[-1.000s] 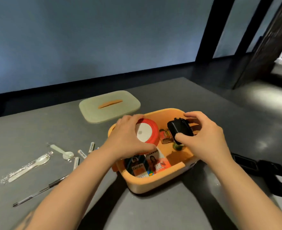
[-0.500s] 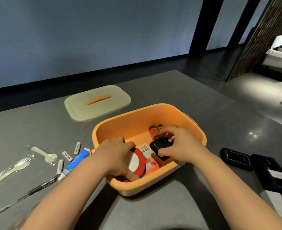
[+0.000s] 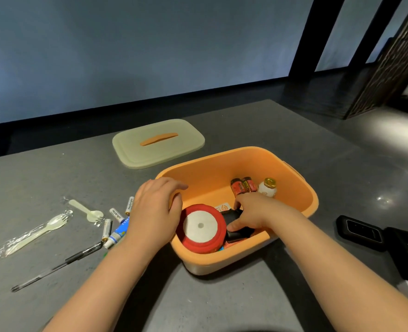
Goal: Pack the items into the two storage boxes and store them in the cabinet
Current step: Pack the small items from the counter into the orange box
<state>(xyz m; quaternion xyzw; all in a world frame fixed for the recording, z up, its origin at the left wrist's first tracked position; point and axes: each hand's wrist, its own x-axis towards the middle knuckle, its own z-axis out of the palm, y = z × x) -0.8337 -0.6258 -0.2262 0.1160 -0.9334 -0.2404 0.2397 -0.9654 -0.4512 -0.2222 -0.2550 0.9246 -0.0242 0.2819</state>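
Observation:
An orange storage box (image 3: pixel 301 188) stands open on the grey table. Inside lie a red ribbon spool (image 3: pixel 201 228) with a white face, a black device (image 3: pixel 236 232), two orange batteries (image 3: pixel 242 185), a small gold-capped bottle (image 3: pixel 267 188) and a printed card. My right hand (image 3: pixel 251 212) is down in the box, fingers wrapped on the black device. My left hand (image 3: pixel 155 212) hovers over the box's left rim beside the spool, fingers spread, holding nothing. The pale green lid (image 3: pixel 158 142) with an orange handle lies behind the box.
Left of the box lie several white batteries (image 3: pixel 116 214), a blue tube (image 3: pixel 118 233), a black pen (image 3: pixel 56 267), a wrapped plastic fork (image 3: pixel 34 233) and a small spork (image 3: pixel 85 210). A black case (image 3: pixel 359 232) and other black gear (image 3: pixel 406 255) sit at the right edge.
The spool and black device went from above the box down onto its floor. My left hand has let go of the spool and lifted to the rim. The view shifted right.

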